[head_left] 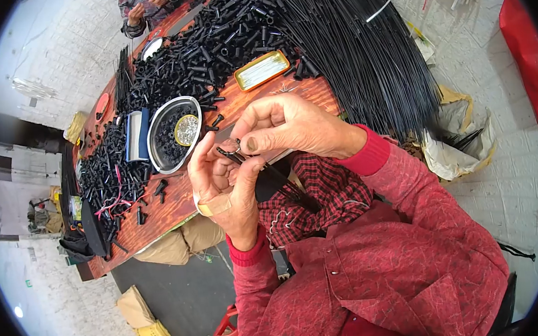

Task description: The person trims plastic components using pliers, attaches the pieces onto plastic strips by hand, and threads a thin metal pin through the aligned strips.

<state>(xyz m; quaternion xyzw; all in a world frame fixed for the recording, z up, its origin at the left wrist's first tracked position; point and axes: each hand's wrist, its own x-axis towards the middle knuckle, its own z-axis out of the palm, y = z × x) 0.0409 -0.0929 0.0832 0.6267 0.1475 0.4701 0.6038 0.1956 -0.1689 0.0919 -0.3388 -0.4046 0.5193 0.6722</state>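
Observation:
Above the lap, near the table's front edge, my two hands meet. My left hand (pixel 223 187), with a tan band around the base of its thumb, is closed around several thin black rods (pixel 283 187) that slope down toward the checked cloth. The fingertips of my right hand (pixel 291 128) pinch at the upper ends of the rods, where a small dark piece (pixel 232 149) shows; its exact shape is too small to tell. Behind my left hand stands an oval metal tray (pixel 154 145) with small black parts and a round container of tiny silvery pieces (pixel 187 130).
Black tubular parts (pixel 203 53) are heaped over the wooden table (pixel 177 203). A yellow tin (pixel 262 70) holds thin white sticks. Long black rods (pixel 361 53) lie at the right. Another person's hands (pixel 148 4) show at the top, across the table. A blue-edged box (pixel 136 135) stands left.

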